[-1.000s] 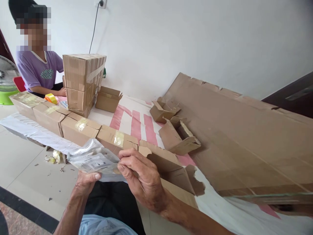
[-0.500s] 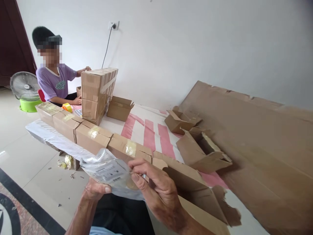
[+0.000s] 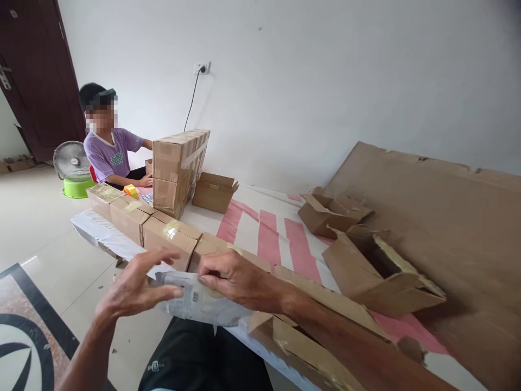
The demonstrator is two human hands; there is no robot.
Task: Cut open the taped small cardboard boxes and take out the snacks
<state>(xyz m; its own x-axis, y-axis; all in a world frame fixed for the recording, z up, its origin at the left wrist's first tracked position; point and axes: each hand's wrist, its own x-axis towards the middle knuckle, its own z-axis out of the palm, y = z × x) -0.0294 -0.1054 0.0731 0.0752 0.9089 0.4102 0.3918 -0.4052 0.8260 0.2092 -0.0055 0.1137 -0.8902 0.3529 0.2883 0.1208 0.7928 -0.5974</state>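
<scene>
My left hand (image 3: 134,288) and my right hand (image 3: 232,278) both pinch a clear plastic packet (image 3: 199,301) with a printed label and barcode, held over my lap. The left thumb and fingers grip its left end. The right fingers press on its upper right edge. Just behind the packet lies a row of small taped cardboard boxes (image 3: 140,220), and an open torn cardboard box (image 3: 301,336) sits under my right forearm.
A person in a purple shirt (image 3: 109,155) sits at the far left by stacked boxes (image 3: 179,168) and a yellow tape roll (image 3: 131,190). Open boxes (image 3: 378,277) lie on the striped sheet (image 3: 264,233). A large cardboard sheet (image 3: 456,217) leans right. A fan (image 3: 71,163) stands by the door.
My head has tilted up and the view has shifted right. The left hand has moved from under the packet to gripping its left end, and the packet has turned flatter.
</scene>
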